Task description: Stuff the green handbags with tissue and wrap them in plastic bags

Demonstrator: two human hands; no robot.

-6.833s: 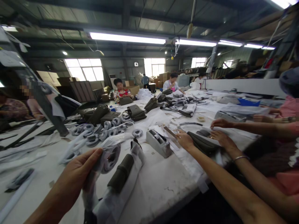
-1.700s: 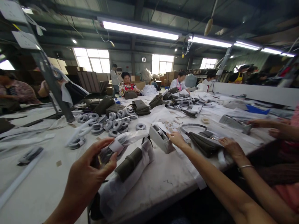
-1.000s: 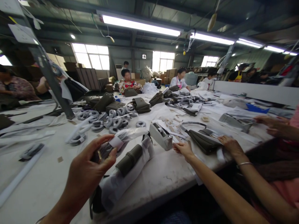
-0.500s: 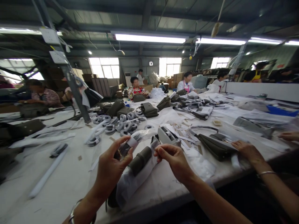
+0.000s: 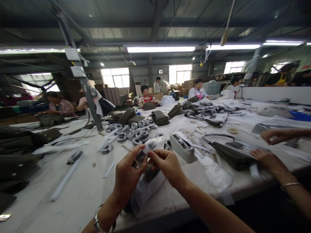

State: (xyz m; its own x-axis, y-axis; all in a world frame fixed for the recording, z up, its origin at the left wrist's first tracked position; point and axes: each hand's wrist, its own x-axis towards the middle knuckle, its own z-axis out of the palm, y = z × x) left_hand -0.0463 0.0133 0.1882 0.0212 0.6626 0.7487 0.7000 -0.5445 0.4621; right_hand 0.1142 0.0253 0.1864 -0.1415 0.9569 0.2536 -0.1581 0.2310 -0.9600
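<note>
My left hand (image 5: 127, 176) is closed around a small bundled strap (image 5: 139, 160), with a bit of metal showing and a white wrap (image 5: 145, 150) at its upper end. Against that wrap, my right hand (image 5: 167, 165) has thumb and fingers pinched together; whatever thin piece they may hold is too small to make out. Below both hands lies a dark bag partly covered in white translucent sheet (image 5: 148, 191), mostly hidden by my hands. A grey tape dispenser (image 5: 183, 149) stands just beyond my right hand.
Coiled, wrapped straps (image 5: 138, 132) lie in a heap ahead. A co-worker's hands (image 5: 269, 158) touch an olive bag (image 5: 228, 154) at right. Dark bags (image 5: 14, 165) are stacked at left. A metal post (image 5: 91, 103) rises from the table. Other people sit farther back.
My right hand has moved left from near the tape dispenser to the strap in my left hand. The view has shifted, and one co-worker's hand has reached further in at right.
</note>
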